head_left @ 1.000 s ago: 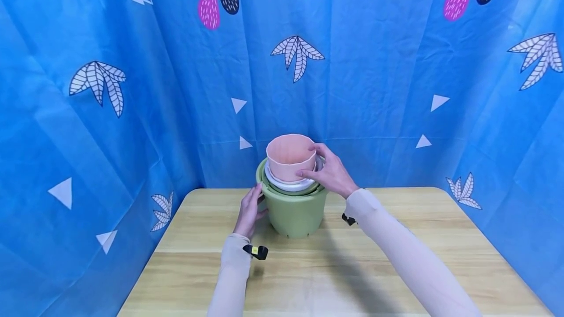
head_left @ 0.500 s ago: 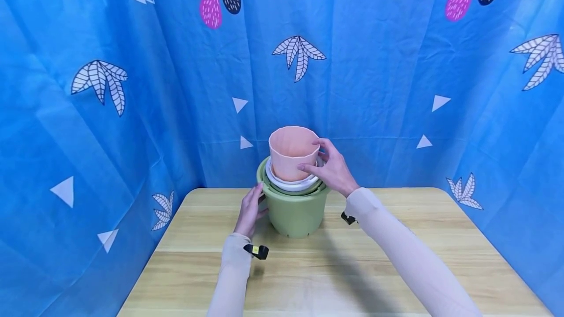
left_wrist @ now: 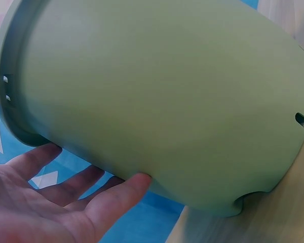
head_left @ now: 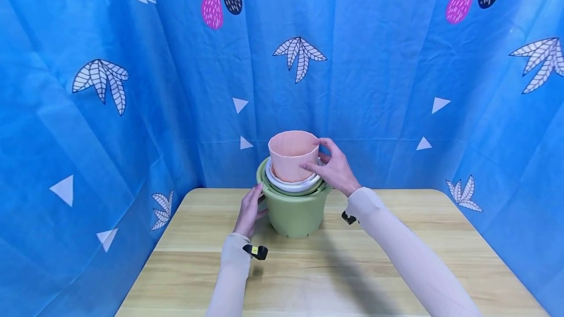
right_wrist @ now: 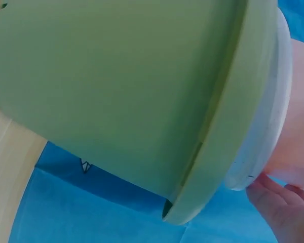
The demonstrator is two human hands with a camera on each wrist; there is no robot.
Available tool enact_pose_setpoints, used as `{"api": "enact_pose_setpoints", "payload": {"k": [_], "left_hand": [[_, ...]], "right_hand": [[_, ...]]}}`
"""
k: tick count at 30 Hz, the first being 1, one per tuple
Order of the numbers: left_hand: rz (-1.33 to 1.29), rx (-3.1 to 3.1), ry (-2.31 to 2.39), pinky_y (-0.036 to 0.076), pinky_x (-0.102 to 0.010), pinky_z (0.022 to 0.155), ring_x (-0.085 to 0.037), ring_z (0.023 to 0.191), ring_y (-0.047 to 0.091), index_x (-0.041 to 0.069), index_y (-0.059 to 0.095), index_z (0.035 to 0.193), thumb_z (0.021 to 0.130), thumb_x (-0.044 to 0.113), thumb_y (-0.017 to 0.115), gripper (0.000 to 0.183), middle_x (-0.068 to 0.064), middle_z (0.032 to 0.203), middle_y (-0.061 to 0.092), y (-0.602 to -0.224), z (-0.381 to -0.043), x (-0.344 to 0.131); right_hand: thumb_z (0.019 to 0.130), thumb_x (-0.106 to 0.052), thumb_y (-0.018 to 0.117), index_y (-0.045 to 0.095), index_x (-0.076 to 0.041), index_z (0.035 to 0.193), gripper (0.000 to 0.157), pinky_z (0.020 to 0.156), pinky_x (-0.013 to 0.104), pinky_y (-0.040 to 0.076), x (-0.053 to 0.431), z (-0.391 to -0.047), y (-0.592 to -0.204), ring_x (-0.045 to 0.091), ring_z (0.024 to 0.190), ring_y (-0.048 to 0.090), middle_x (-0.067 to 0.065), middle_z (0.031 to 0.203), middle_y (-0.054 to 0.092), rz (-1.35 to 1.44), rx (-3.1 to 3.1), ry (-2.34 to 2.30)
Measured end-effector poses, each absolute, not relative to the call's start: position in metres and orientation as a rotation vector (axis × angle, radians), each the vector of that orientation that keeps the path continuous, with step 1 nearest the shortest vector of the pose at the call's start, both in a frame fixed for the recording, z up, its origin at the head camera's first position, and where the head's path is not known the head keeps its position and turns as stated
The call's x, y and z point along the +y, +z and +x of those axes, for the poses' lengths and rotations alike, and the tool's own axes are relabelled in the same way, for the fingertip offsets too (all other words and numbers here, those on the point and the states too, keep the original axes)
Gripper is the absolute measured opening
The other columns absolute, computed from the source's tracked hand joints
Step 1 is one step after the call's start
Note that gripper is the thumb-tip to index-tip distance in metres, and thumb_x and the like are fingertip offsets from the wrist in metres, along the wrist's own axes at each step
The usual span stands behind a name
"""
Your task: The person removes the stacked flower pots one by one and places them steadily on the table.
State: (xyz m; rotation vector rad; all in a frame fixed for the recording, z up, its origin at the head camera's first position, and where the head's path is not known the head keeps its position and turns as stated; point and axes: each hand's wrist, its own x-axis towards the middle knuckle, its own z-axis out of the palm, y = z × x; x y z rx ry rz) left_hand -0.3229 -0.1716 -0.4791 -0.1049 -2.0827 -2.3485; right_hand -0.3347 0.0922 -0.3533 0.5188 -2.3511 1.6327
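Pink pot (head_left: 291, 168), pinched at its side by the right hand (head_left: 333, 169), sits partly inside the white pot (head_left: 296, 188).
The left hand's (head_left: 249, 209) extended fingers touch the green pot (head_left: 295, 215); tilting the pink pot could jam it against the white pot, rocking everything.

A flat, light-brown wood-grain tabletop (head_left: 440, 238) is seen, far corners rounded — on it, nr the far edge & approx. centred, a round, tapered, plastic-look green pot (head_left: 296, 216) is stood upright. A soft shadow (head_left: 352, 273) is cast front-right.
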Motion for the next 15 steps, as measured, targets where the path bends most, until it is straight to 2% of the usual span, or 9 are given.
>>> {"api": "enact_pose_setpoints", "payload": {"k": [5, 9, 15], "left_hand": [[-0.109, -2.088, -2.341, 0.040, -0.071, 0.114, -0.045, 0.154, 0.033, 0.014, 0.041, 0.159, 0.105, 0.060, 0.047, 0.071, -0.015, 0.167, 0.034, -0.4788, -0.3227, -0.1722], [-0.104, -2.093, -2.338, 0.040, -0.071, 0.114, -0.045, 0.154, 0.033, 0.013, 0.040, 0.159, 0.106, 0.059, 0.047, 0.071, -0.016, 0.167, 0.034, -0.4789, -0.3222, -0.1712], [-0.100, -2.084, -2.340, 0.040, -0.071, 0.114, -0.044, 0.154, 0.034, 0.013, 0.041, 0.159, 0.106, 0.058, 0.047, 0.069, -0.015, 0.167, 0.034, -0.4794, -0.3217, -0.1723]], "right_hand": [[0.081, -0.030, 0.091, 0.052, -0.014, 0.134, 0.067, 0.108, 0.050, 0.055, 0.0908, -0.3336, -0.3558, 0.037, 0.140, 0.056, 0.012, 0.157, 0.047, 0.546, -2.369, 1.574], [0.082, -0.025, 0.090, 0.050, -0.008, 0.133, 0.067, 0.102, 0.051, 0.058, 0.0909, -0.3331, -0.3555, 0.039, 0.136, 0.059, 0.013, 0.156, 0.047, 0.557, -2.332, 1.603], [0.083, -0.030, 0.089, 0.049, -0.008, 0.133, 0.068, 0.099, 0.051, 0.059, 0.0921, -0.3336, -0.3534, 0.042, 0.130, 0.063, 0.013, 0.157, 0.046, 0.516, -2.327, 1.619]]}}
